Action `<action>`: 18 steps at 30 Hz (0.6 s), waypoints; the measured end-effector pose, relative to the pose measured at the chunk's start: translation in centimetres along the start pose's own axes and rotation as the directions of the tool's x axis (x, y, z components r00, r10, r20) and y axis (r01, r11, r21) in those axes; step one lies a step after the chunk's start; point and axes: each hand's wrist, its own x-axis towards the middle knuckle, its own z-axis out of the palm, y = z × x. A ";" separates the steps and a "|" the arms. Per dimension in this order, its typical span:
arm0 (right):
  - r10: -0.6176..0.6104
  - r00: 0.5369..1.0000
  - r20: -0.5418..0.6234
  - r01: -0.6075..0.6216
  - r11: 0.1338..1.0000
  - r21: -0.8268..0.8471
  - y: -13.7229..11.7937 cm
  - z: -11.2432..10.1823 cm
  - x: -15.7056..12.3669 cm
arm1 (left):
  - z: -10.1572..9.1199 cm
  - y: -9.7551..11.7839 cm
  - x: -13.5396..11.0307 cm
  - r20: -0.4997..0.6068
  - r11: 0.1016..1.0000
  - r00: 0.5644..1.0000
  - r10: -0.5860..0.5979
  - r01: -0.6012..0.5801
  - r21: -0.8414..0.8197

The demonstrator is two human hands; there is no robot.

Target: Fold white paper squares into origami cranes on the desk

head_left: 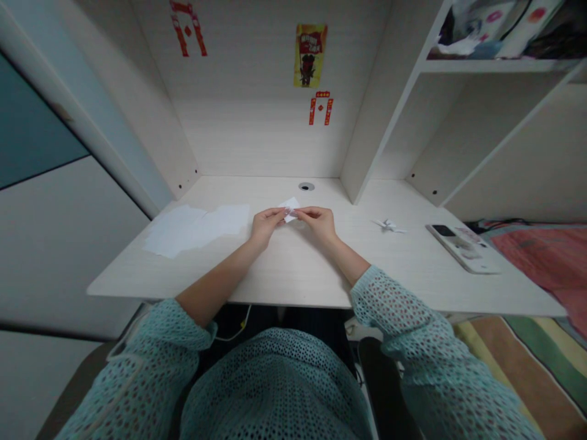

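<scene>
Between my two hands is a small folded piece of white paper (290, 204), held just above the desk, with a pointed corner sticking up past the fingertips. My left hand (267, 223) pinches its left side. From the right, my right hand (319, 221) pinches it too, and the fingertips of both hands nearly meet. The fingers cover part of the folds, so their exact shape is hidden. White paper sheets (197, 229) lie flat on the desk left of my left hand. To the right of my right hand sits a small folded white paper figure (389, 225).
The white desk (293, 281) has a round cable hole (306, 187) near the back panel. A phone (462, 248) lies at the right. An upright divider (385, 104) stands behind on the right, beside a shelf (495, 66) with bags on it.
</scene>
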 end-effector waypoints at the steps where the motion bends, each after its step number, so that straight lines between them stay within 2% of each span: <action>1: -0.016 1.000 -0.010 0.016 0.999 -0.034 0.0 0.0 -0.1 | 0.0 0.0 -0.1 -0.013 1.000 1.000 -0.019 0.019 -0.011; 5: -0.076 0.996 -0.036 0.072 0.991 -0.112 0.0 0.0 -0.3 | 0.0 -0.1 -0.2 -0.013 0.992 0.997 -0.074 0.073 -0.106; 8: -0.048 0.998 -0.041 0.047 0.999 -0.024 0.0 0.0 -0.1 | 0.1 -0.1 -0.2 0.010 0.986 0.997 -0.076 0.076 -0.151; 12: -0.004 0.999 -0.054 0.009 0.996 0.085 0.2 0.0 0.1 | 0.3 0.1 -0.3 -0.018 0.985 0.998 -0.062 0.059 -0.164; 18: 0.033 0.998 -0.046 -0.027 0.992 0.126 0.1 0.2 0.0 | 0.3 0.1 -0.4 -0.055 0.989 0.995 -0.080 0.072 -0.128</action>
